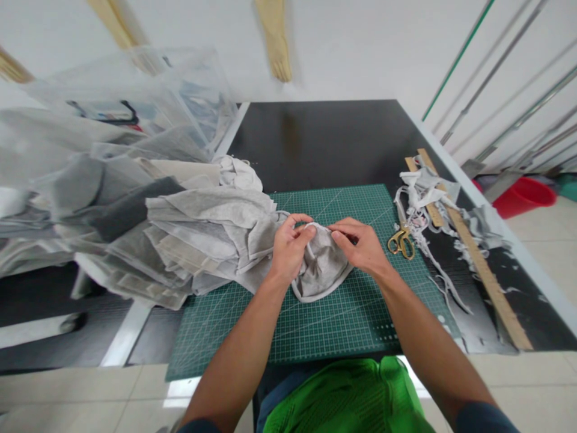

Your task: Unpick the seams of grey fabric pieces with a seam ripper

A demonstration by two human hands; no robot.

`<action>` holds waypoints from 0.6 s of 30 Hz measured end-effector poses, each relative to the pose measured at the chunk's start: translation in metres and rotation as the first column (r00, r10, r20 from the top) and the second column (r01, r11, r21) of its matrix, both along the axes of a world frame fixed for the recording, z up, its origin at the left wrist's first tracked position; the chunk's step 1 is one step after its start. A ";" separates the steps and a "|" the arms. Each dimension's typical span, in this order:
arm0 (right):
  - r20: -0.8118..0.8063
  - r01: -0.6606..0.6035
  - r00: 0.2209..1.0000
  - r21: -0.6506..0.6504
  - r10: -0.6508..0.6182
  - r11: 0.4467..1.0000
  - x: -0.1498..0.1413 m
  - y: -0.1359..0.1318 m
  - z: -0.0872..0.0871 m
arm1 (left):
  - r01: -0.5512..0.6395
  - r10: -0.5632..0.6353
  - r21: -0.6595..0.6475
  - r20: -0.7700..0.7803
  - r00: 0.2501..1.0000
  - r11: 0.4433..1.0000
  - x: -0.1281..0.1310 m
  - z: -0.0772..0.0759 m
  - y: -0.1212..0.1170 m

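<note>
A piece of grey fabric (322,264) with a pale bound edge is gathered between my two hands, over a green cutting mat (333,331). My left hand (291,243) pinches its upper left edge between thumb and fingers. On the upper right edge, my right hand (356,240) also pinches the cloth, fingertips close together. The lower part of the cloth hangs in a rounded fold toward the mat. Just left of my left hand lies a heap of grey cloth (211,222), partly resting on the mat. Gold-handled scissors (401,242) lie right of my right hand.
Fabric scraps (428,192) and a wooden ruler (487,276) lie along the table's right side. A clear plastic bin (189,90) stands behind the cloth heap at left. On the floor at right is a red bucket (525,197).
</note>
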State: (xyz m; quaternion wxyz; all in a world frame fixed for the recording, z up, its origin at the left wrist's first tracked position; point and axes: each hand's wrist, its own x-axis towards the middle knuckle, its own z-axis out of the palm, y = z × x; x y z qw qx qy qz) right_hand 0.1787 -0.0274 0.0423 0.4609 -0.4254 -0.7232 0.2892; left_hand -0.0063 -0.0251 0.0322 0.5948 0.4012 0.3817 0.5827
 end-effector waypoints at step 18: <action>-0.004 -0.004 1.000 -0.024 0.003 1.000 -0.002 0.000 -0.001 | -0.016 0.018 0.025 -0.111 0.994 1.000 0.001 0.002 -0.003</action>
